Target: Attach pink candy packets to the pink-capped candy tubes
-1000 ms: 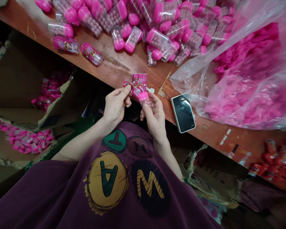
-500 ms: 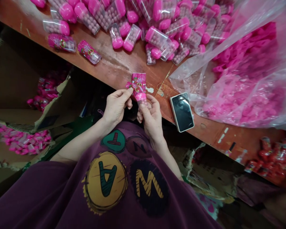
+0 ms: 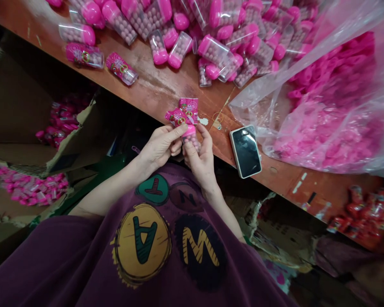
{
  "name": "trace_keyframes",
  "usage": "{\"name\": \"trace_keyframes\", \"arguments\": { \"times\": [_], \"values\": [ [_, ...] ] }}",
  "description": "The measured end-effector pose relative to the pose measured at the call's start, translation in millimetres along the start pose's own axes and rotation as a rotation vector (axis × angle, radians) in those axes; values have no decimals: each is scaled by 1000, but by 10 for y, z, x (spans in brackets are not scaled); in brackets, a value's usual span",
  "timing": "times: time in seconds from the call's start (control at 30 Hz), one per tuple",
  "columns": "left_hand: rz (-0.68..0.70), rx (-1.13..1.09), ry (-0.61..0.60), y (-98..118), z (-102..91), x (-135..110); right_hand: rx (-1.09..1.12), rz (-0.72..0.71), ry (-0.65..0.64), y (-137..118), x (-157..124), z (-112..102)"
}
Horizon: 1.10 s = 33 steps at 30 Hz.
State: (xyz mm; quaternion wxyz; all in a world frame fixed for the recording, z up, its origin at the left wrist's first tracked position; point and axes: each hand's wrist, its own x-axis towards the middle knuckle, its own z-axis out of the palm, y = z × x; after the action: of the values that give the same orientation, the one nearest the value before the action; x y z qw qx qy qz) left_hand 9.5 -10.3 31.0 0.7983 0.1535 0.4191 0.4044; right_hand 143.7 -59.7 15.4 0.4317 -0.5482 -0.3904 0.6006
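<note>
My right hand (image 3: pixel 201 160) holds a small clear jar of pink candy balls (image 3: pixel 192 138) by its lower part, the thumb on its side. The jar's pink cap points away from me. My left hand (image 3: pixel 161 147) is closed at the cap, its thumb pressed on it and the other fingers curled below. Just past the cap, at the table edge, are pink printed wrappers (image 3: pixel 189 108), one square and flat, the other tilted beside the left fingers. Whether the left fingers also pinch a wrapper, I cannot tell.
Many candy jars (image 3: pixel 217 53) lie heaped on the table (image 3: pixel 153 91); two wear printed wrappers (image 3: pixel 121 68). At right are a phone (image 3: pixel 246 151), a plastic bag of pink pieces (image 3: pixel 333 128) and red packs (image 3: pixel 365 211). Cardboard boxes (image 3: pixel 80 132) with pink goods stand left below.
My left hand has shifted right, its thumb moving from the wrapper onto the jar's cap. More of the tilted wrapper shows. My right hand has moved slightly left.
</note>
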Motion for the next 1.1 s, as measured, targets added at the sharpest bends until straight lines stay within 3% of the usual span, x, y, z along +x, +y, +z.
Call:
{"name": "trace_keyframes", "arguments": {
  "times": [0.13,0.2,0.3,0.47,0.63,0.9,1.1],
  "values": [
    [-76,-6,-64,-21,-23,3,-261,-211,18,104,0,-33],
    [-90,-3,-81,-28,-32,3,-326,-243,17,99,-2,-44],
    [-96,35,-88,-25,-38,-6,-271,-185,3,17,-10,-60],
    [-98,73,-155,-4,-53,-29,-139,9,-125,-131,-21,-100],
    [-134,82,-189,7,-70,-39,-156,-2,-105,-129,20,-117],
    [-40,142,-93,3,-57,-49,-21,-26,-145,-64,44,-170],
    [-77,181,-112,0,-48,-64,59,19,-173,72,124,-151]
  ]
}}
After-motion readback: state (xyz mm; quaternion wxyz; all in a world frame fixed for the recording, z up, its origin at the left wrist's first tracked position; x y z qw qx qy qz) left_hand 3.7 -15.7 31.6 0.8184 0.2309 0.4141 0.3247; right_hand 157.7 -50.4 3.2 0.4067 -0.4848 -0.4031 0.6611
